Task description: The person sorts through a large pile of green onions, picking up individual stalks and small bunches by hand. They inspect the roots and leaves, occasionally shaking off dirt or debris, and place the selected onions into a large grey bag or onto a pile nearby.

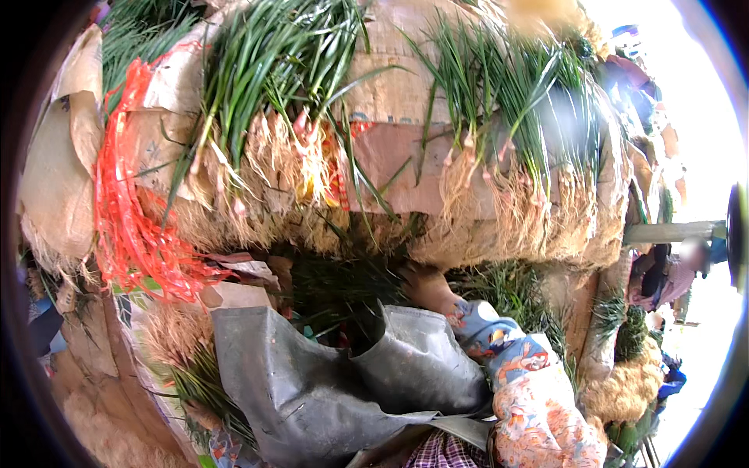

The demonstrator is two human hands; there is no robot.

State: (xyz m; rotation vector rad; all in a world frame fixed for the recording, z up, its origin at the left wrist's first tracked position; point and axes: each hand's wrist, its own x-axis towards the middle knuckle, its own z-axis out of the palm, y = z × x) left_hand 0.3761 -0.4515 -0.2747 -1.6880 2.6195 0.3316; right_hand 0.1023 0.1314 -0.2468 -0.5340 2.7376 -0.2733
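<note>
My right hand (426, 285) reaches into the shadow under the front edge of a root-covered stack, and its fingers are too dark to make out. Its sleeve (497, 336) is patterned cloth. Dark green leaves (351, 281) lie in the gap beside the hand. Over my lap spreads a grey rubber apron (304, 374). On top of the stack, sacking (380, 88) carries green onion plants with pale roots: a left bunch (263, 76) and a right bunch (515, 99). My left hand is out of view.
Red plastic strips (126, 193) hang over the stack's left side. Another bunch with roots (181, 345) lies left of the apron. At right, a metal pole (673, 232) juts out, a person (673, 281) is farther back, and a root bundle (623, 386) stands lower down.
</note>
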